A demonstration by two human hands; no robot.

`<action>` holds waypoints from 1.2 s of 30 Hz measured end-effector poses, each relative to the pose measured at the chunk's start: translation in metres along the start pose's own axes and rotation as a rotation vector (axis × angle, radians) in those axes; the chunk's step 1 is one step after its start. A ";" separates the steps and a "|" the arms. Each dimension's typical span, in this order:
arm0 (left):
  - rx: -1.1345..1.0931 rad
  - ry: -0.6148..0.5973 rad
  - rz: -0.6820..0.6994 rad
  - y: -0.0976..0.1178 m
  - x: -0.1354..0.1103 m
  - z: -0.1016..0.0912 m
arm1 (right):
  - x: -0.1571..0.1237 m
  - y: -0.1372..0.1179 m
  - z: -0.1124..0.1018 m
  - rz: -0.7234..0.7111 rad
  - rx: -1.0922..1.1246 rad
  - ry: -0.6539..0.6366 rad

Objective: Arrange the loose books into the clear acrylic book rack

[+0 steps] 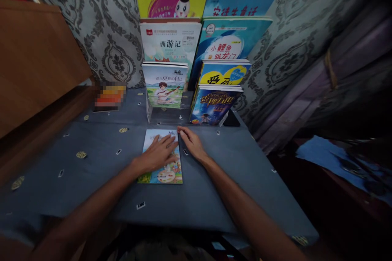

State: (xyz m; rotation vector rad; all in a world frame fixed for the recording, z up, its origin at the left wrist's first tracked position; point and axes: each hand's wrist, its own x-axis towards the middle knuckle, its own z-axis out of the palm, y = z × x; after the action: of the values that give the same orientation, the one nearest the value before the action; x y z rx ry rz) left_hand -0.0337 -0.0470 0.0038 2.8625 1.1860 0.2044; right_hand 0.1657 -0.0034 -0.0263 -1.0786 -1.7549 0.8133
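Observation:
A thin picture book [167, 176] with a pale blue top and a colourful painted cover lies closed on the table. My left hand [158, 153] rests flat across its middle, fingers spread, covering part of the title and picture. At the book's top right corner is my right hand [192, 142], its fingers drawn together and the fingertips pinching the corner edge. Just beyond, a clear stand [171, 115] holds upright books in two columns, among them a white-covered book [167, 87] and a dark blue book [214, 104].
The table has a grey-blue patterned cloth [101, 163]. A blurred orange book [110, 97] lies at the back left, beside a wooden panel [39, 61]. A black flat object [232, 119] is by the stand's right side. Patterned curtain [113, 28] hangs behind.

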 end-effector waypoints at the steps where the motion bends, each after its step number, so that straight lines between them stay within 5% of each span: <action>1: -0.019 -0.004 0.039 0.006 -0.010 -0.001 | 0.000 -0.001 0.000 0.001 -0.002 0.001; 5: -0.077 -0.019 0.180 0.022 -0.050 -0.002 | 0.000 0.000 0.000 0.012 0.001 -0.005; 9: -0.043 -0.002 0.182 0.022 -0.062 0.002 | 0.000 0.001 0.000 0.018 0.008 0.010; 30: -0.006 0.043 0.237 -0.011 -0.031 -0.002 | 0.003 0.005 0.002 0.067 0.169 0.056; 36: -0.089 0.026 0.149 -0.020 -0.001 -0.010 | 0.014 0.012 0.003 0.008 -0.029 0.033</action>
State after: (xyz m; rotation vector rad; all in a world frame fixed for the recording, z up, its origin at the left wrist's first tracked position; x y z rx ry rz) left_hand -0.0497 -0.0338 0.0115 2.8787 0.9420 0.2918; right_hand 0.1636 0.0142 -0.0332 -1.1130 -1.7408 0.7729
